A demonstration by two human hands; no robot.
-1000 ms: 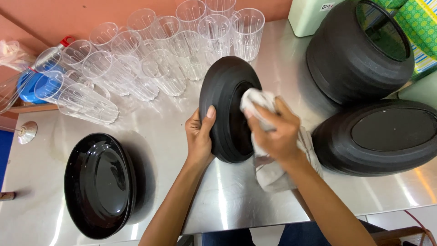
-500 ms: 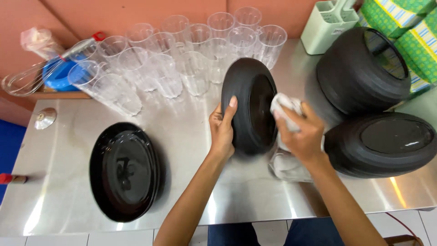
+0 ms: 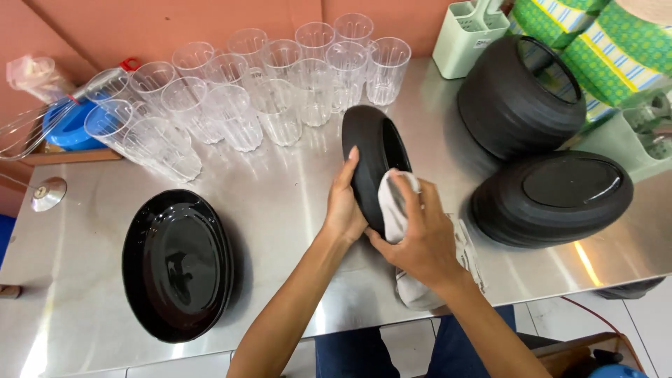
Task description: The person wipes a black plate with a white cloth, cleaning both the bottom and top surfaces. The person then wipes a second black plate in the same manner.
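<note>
— What's going on at the steel tabletop (image 3: 280, 210)?

— Someone is wiping a black oval plate (image 3: 371, 164). The left hand (image 3: 344, 206) is clasped on its near rim and props it on edge, roughly mid-tabletop, just in front of the glasses. The right hand (image 3: 420, 241) is closed around a white cloth (image 3: 393, 203) and presses it against the plate's face; the rest of the cloth hangs down past the front edge.

— How far along, would you say?

— My guess is near the start. On the left lies a short stack of black plates (image 3: 178, 262), face up and glossy; I'd take those for finished, though I can't count the layers, perhaps two or three. On the right are two tall stacks (image 3: 521, 94) of the same plates, one tipped on its side at the back, the other (image 3: 553, 199) lying flat nearer the front. Those look matt and far more numerous, so most of the work seems left.

— And the glasses?

— A cluster of clear ribbed tumblers (image 3: 280, 112) along the back wall. I make it about fifteen, but they overlap, so I won't swear to it.

— Anything else?

— A pale green cutlery holder (image 3: 467, 35) at the back, green patterned boxes (image 3: 602, 49) in the right corner, and a blue lid (image 3: 66, 126) with a wire whisk (image 3: 35, 133) far left.
</note>
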